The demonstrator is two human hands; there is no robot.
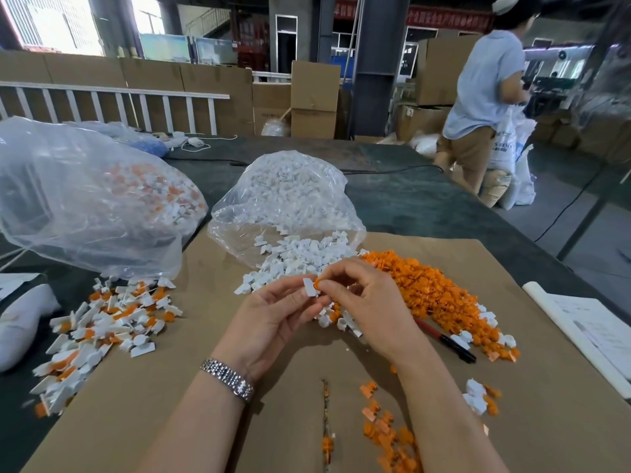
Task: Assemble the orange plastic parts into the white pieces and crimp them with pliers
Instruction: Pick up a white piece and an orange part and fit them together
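Holding a small white piece (310, 287) between thumb and fingers, the left hand (273, 315) meets the right hand (367, 302), which pinches an orange part (317, 285) against the piece's top edge. Just beyond the grip lies a heap of white pieces (300, 257) spilling from a clear bag (290, 199). Right of the grip spreads an orange pile (420, 285), with the pliers (447, 341) beside it. Far left of the grip sit finished parts (102, 322) on brown cardboard (293, 363).
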